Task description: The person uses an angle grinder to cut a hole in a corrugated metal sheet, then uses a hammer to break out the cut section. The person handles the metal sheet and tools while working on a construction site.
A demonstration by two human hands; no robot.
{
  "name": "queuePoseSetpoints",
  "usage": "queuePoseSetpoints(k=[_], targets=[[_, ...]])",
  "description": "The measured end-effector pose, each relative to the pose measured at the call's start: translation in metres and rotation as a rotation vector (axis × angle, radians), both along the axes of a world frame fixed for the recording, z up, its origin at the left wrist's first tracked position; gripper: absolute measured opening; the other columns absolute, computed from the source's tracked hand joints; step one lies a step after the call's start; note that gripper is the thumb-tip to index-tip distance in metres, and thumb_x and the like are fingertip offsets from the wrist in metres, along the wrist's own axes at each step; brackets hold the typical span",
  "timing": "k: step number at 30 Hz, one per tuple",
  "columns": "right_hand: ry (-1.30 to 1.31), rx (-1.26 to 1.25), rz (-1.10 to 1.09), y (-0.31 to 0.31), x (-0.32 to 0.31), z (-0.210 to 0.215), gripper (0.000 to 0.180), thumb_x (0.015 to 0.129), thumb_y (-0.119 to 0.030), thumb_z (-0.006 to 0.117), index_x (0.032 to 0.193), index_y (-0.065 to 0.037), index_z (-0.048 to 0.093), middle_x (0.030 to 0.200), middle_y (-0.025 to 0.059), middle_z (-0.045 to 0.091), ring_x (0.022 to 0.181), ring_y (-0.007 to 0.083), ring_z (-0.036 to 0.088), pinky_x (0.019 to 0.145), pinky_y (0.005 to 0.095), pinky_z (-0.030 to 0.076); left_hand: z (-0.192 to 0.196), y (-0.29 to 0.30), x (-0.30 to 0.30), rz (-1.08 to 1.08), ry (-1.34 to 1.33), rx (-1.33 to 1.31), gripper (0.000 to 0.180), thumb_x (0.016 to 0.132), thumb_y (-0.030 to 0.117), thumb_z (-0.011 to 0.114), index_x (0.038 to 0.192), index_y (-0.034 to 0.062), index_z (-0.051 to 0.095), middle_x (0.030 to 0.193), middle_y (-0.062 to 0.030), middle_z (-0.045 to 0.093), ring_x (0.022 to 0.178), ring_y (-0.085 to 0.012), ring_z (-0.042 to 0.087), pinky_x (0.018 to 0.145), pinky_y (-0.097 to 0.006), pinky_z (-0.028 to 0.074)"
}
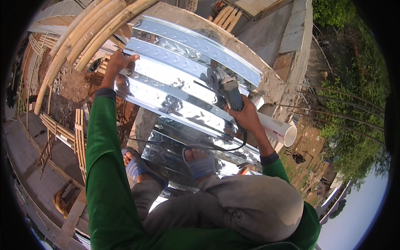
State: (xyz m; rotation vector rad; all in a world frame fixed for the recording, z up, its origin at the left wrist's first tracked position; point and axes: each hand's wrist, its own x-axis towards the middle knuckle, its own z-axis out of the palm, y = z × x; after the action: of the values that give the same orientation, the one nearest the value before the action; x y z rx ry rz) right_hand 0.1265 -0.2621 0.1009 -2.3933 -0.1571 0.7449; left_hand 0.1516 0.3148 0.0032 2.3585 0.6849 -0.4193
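Observation:
A shiny ribbed metal decking sheet [177, 80] spans the space before me. At its left end my left hand [119, 63] grips the edge, thumb on top; the fingers underneath are partly hidden. My right hand [247, 114] is closed round the body of an angle grinder [230, 92]. The grinder's disc end sits at the sheet's right part; whether the disc touches the metal I cannot tell. Beside the disc a thin dark line crosses a rib. A black power cord [225, 148] loops from the grinder to the left, past my sandalled feet.
More metal sheeting [171, 132] lies under my feet. A white plastic pipe [275, 126] sticks out at the right, near a rough concrete edge [273, 85]. Bamboo poles [85, 35] stand at the left. Ground lies far below on both sides, with trees [354, 87] at right.

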Motion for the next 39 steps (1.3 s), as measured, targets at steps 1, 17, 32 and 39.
queuePoseSetpoints(k=[1,17,32,39], targets=[[0.008,-0.003,-0.008,0.001,0.001,0.000,0.080,0.082,-0.030,0.085,0.147,0.006,0.054,0.116,0.0311,0.076,0.104,0.0425,0.078,0.093,0.0486,0.060,0.001,0.000,0.000,-0.007,0.026,-0.032,0.093,0.074,0.067,0.093,0.120,-0.0112,0.074,0.102,-0.0246,0.080,0.096,-0.0342,0.080,0.087,-0.045,0.061],[0.002,-0.063,0.019,0.004,0.002,0.003,0.080,0.082,-0.030,0.085,0.145,0.008,0.053,0.114,0.0348,0.075,0.105,0.0462,0.077,0.093,0.0503,0.059,0.004,-0.004,-0.004,-0.008,-0.062,-0.027,0.089,0.075,0.066,0.093,0.115,-0.0117,0.075,0.102,-0.0270,0.080,0.096,-0.0362,0.080,0.088,-0.046,0.061],[0.007,-0.036,-0.031,0.008,-0.002,0.006,0.076,0.081,-0.036,0.091,0.134,0.009,0.061,0.109,0.0281,0.075,0.099,0.0387,0.075,0.089,0.0459,0.057,-0.018,0.007,-0.001,-0.034,-0.056,0.068,0.063,0.082,0.057,0.093,0.103,-0.0020,0.083,0.090,-0.0169,0.081,0.081,-0.0265,0.079,0.076,-0.041,0.060],[0.019,-0.072,0.006,0.006,-0.003,0.006,0.078,0.082,-0.030,0.086,0.142,0.009,0.055,0.112,0.0330,0.076,0.102,0.0429,0.078,0.090,0.0478,0.060,-0.029,0.012,0.001,-0.016,-0.064,0.091,0.072,0.078,0.061,0.093,0.109,-0.0033,0.081,0.098,-0.0198,0.081,0.091,-0.0302,0.079,0.083,-0.043,0.060]])
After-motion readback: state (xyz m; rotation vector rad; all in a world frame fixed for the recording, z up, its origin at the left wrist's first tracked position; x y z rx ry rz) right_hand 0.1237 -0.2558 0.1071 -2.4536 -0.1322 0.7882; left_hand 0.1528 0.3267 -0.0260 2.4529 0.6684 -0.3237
